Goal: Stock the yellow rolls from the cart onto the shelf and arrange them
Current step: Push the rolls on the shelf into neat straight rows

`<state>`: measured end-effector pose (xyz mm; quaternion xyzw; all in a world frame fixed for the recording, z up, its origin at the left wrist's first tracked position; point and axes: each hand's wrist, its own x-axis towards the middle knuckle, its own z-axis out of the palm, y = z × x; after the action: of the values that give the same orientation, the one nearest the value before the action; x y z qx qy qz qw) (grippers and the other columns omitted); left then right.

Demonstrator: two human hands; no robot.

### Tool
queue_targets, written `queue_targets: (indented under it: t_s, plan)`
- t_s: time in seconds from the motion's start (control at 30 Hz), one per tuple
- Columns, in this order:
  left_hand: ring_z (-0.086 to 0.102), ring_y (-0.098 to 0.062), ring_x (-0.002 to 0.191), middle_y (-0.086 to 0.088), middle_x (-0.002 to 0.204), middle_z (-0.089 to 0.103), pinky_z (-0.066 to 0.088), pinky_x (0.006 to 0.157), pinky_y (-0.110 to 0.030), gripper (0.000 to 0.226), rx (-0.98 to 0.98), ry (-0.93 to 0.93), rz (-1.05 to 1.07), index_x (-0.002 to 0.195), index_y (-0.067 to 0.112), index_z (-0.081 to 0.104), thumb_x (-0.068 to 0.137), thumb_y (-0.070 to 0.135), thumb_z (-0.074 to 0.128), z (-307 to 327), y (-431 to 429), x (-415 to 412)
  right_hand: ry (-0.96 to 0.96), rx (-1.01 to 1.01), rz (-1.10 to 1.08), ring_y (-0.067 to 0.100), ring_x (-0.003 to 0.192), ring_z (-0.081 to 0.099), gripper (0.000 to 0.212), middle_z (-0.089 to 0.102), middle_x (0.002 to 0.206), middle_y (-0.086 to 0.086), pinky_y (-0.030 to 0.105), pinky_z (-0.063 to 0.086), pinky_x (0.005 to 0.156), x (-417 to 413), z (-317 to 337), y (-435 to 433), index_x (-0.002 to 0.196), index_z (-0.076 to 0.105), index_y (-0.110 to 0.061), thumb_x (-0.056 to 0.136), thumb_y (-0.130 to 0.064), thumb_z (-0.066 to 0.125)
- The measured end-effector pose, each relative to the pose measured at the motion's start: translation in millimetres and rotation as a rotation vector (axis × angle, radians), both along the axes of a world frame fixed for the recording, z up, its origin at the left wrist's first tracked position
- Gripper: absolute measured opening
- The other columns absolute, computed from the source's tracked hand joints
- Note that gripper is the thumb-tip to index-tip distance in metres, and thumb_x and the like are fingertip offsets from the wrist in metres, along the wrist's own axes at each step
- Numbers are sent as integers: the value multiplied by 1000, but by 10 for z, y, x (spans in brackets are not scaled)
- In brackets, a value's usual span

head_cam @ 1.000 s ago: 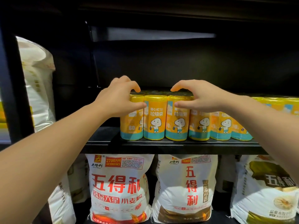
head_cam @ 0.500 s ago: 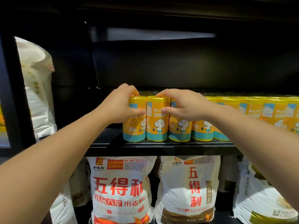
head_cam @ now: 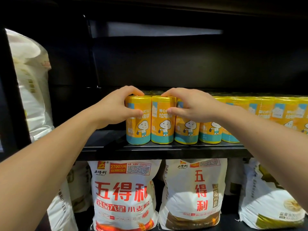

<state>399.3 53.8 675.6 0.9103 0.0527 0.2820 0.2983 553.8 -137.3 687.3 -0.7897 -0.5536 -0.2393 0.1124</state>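
A row of yellow rolls with teal bases and a cartoon figure stands upright along the black shelf [head_cam: 166, 150], stretching off to the right [head_cam: 276, 112]. My left hand [head_cam: 116, 107] wraps the leftmost yellow roll [head_cam: 138, 130], thumb on its front and fingers over its top. My right hand [head_cam: 190, 105] grips the second and third rolls [head_cam: 162, 129], thumb on the front of the second, fingers curled over the top. More rolls sit behind the front row, mostly hidden. The cart is out of view.
White flour sacks with red lettering [head_cam: 123, 194] [head_cam: 195, 189] fill the shelf below. Another white sack [head_cam: 31, 80] stands in the bay to the left, past a black upright [head_cam: 10, 97]. Bare black shelf lies left of the rolls.
Both hands came down from hovering over the tops and closed around the leftmost rolls. The view shifted left, so the row now sits further right.
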Motion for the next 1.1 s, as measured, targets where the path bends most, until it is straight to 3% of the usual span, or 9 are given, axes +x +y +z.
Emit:
queue_targets:
  t_s: [0.1, 0.23, 1.1]
  plan:
    - [61, -18, 113, 3, 126, 56, 57, 88, -40, 53, -62, 4, -33, 130, 29, 51, 85, 12, 73, -14, 25, 12, 4, -3, -4, 12, 118, 55, 52, 56, 135, -10, 36, 53, 91, -9, 8, -6, 142, 39, -34, 95, -48, 55]
    - [62, -21, 113, -1, 124, 58, 56, 92, -46, 55, -135, -1, -78, 129, 27, 52, 83, 5, 73, -34, 55, 25, 9, -5, -9, 12, 118, 55, 53, 56, 135, -10, 35, 53, 90, -21, 13, -12, 143, 39, -34, 95, -48, 55]
    - [64, -18, 109, -2, 118, 62, 56, 92, -47, 52, -258, -74, -166, 127, 22, 54, 85, -5, 67, -118, 137, 84, 59, 4, -30, 11, 115, 55, 52, 56, 134, -10, 36, 54, 89, -53, 14, -2, 142, 39, -35, 94, -48, 57]
